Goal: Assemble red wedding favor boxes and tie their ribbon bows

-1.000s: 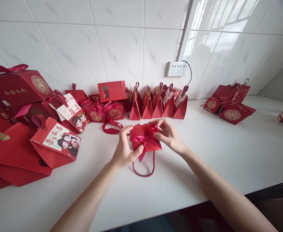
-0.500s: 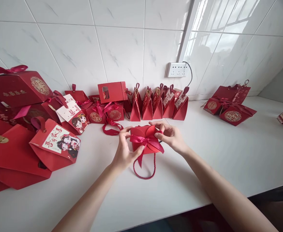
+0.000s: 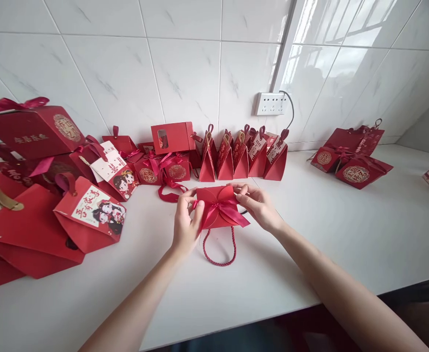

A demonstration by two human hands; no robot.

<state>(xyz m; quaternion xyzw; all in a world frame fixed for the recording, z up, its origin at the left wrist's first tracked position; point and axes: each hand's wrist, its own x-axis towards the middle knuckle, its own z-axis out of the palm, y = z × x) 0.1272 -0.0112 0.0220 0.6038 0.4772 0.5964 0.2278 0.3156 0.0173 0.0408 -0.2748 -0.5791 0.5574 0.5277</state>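
Left hand (image 3: 188, 220) and right hand (image 3: 257, 207) pinch opposite sides of red box (image 3: 214, 195), between front and back edges of white surface (image 3: 207, 293); uneven pull on ribbon (image 3: 231, 212) could skew it, overtight grip likely crease flaps (image 3: 226, 194).

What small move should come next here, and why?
Probably smooth the ribbon's free end with the right hand while the left hand steadies the box: that end sticks out past the box's lower right corner, and both hands are already at its sides.
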